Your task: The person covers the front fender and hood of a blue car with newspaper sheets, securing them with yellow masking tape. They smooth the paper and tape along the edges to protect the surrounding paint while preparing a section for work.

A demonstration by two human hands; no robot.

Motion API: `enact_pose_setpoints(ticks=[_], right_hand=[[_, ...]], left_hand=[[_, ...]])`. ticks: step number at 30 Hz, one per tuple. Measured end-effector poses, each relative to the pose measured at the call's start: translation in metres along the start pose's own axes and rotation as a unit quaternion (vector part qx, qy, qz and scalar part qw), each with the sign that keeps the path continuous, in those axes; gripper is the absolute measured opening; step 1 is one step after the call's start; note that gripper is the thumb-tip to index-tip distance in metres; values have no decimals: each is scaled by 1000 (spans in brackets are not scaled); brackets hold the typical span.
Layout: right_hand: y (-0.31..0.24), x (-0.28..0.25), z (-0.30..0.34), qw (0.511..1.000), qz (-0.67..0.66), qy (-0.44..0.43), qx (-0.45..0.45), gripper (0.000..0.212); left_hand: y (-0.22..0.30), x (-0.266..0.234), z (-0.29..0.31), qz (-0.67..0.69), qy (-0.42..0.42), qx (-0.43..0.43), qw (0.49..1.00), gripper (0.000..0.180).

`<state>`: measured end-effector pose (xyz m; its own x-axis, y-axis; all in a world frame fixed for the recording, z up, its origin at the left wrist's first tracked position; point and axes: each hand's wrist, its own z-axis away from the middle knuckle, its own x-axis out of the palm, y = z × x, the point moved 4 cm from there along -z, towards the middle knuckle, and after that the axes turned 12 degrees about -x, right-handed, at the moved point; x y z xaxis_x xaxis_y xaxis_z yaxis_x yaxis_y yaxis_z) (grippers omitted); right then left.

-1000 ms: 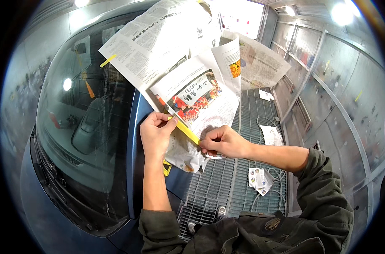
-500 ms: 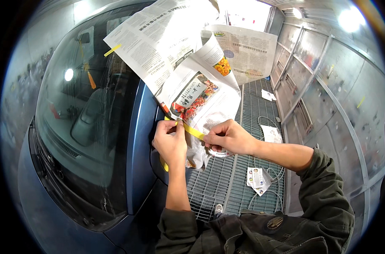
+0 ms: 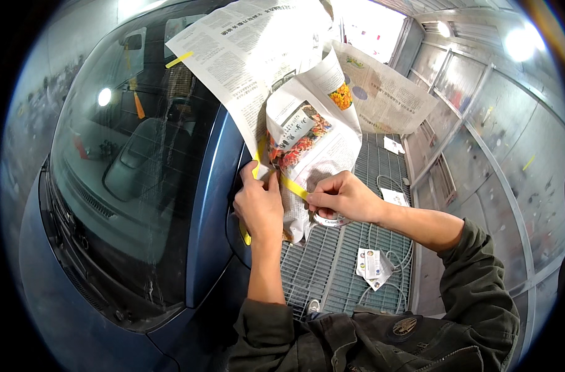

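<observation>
The left hand presses a strip of yellow tape with its fingers against the newspaper hanging beside the blue car. The right hand pinches the tape's other end, fingers closed around it, just above the floor grating.

Around my left hand the blue car pillar blocks the left side and bunched newspaper crowds in from above. A yellow tape strip bars the gap toward my right hand. Below both wrists, open room over the floor grating.
</observation>
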<state>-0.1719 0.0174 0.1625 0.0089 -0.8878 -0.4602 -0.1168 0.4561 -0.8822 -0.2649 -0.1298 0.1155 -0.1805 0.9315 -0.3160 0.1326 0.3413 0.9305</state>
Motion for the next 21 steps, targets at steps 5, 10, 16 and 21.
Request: enact_pose_setpoints(ticks=[5, 10, 16, 21], right_hand=[[-1, 2, -1, 1000, -5, 7, 5, 28], [0, 4, -2, 1000, -26, 0, 10, 27], [9, 2, 0, 1000, -1, 18, 6, 25], [-7, 6, 3, 999, 23, 32, 31, 26]], left_hand=[[-4, 5, -3, -20, -7, 32, 999, 15], [-5, 7, -7, -22, 12, 90, 996, 17], [-15, 8, -6, 210, -241, -36, 947, 36], [-6, -2, -5, 195, -260, -39, 945, 33]])
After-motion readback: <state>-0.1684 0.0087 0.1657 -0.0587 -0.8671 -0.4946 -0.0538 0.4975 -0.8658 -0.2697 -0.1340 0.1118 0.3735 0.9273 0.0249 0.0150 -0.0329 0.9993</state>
